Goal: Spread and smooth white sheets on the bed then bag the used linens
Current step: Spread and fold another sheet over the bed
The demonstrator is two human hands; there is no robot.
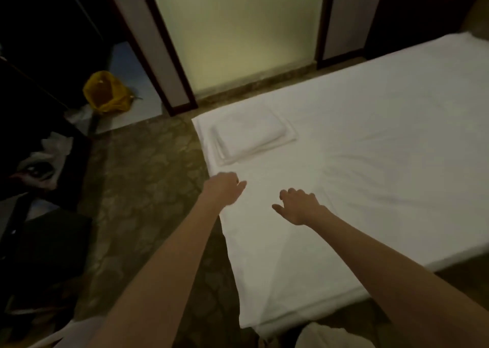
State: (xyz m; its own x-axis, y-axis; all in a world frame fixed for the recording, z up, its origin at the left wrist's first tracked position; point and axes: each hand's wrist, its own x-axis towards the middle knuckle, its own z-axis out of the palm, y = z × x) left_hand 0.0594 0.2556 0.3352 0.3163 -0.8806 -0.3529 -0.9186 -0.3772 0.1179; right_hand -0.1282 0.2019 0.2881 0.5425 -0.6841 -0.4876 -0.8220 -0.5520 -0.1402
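Note:
A white sheet covers the bed, with a few creases near its middle. A stack of folded white linen lies at the bed's far left corner. My left hand hovers over the bed's left edge just below that stack, fingers loosely curled and holding nothing. My right hand is over the sheet a little to the right, fingers loosely bent, thumb out, gripping nothing. Whether either hand touches the sheet is unclear.
A yellow bag stands open on the floor at the far left by a doorway. Crumpled white cloth lies on dark furniture at the left. Patterned carpet runs along the bed's left side. A frosted glass panel stands behind.

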